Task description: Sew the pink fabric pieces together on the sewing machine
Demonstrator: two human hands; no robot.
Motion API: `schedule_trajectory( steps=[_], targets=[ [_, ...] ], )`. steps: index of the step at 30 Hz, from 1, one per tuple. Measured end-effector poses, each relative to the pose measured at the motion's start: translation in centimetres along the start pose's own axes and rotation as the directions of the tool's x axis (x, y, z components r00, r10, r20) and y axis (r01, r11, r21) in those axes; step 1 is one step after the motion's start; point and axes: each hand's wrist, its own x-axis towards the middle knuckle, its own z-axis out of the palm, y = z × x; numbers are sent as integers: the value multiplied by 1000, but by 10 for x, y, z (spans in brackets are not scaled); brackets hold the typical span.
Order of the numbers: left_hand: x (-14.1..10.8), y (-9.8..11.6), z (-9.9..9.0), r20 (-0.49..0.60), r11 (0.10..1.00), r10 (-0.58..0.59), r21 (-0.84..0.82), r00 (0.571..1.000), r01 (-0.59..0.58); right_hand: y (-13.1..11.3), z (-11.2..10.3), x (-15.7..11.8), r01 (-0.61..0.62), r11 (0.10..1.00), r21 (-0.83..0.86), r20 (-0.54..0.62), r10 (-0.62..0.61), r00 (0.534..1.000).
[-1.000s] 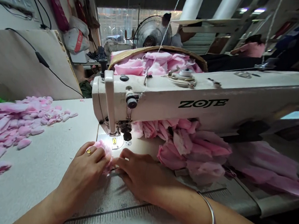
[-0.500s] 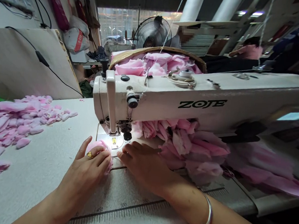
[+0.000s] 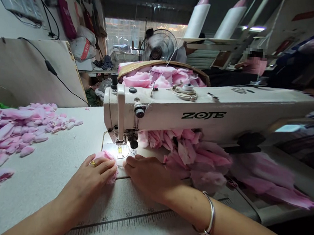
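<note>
My left hand (image 3: 94, 176), with a ring on one finger, is closed over a small pink fabric piece (image 3: 105, 154) just in front of the needle plate. The fabric's edges show above and to the right of the fingers. My right hand (image 3: 148, 174) rests on the machine bed right beside it, fingers curled and pressed together; whatever they hold is hidden. Beyond both hands, the lit presser foot (image 3: 120, 150) of the white sewing machine (image 3: 160, 110) stands over the plate, with no fabric visible under it.
Loose pink petal-like pieces (image 3: 28, 129) spread over the table at left. A bunch of pink fabric (image 3: 189, 154) lies under the machine arm, trailing right. Behind stand a container of pink fabric (image 3: 165, 76), thread cones (image 3: 197, 21) and a fan (image 3: 159, 47). Other people sit farther back.
The view has tilted and shifted slightly. My left thumb has come down from its raised position toward the pink fabric piece. Both hands stay in nearly the same place by the plate.
</note>
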Motion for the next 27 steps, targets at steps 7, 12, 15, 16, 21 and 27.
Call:
schedule_trajectory(
  steps=[7, 12, 15, 16, 21, 27],
  targets=[
    [19, -4, -2, 32, 999, -41, -8, 999, 41, 13, 7, 6, -44, 999, -8, -72, 43, 996],
    [26, -4, -4, 20, 996, -78, -43, 997, 78, 16, 16, 10, -151, 988, 11, -88, 152, 985],
    [27, -7, 0, -20, 995, -79, -69, 997, 78, 17, 15, 12, -180, 983, 33, -52, 182, 982],
    [28, -9, 1, -35, 994, -76, -76, 996, 74, 17, 15, 13, -187, 982, 32, -39, 188, 981],
    [32, -15, 4, -70, 990, -43, -135, 997, 34, 17, 16, 18, -271, 963, 3, 0, 271, 963],
    [38, -16, 0, -33, 979, -37, -199, 999, 30, 17, 28, 23, -304, 953, 20, 15, 303, 953]
  ],
)
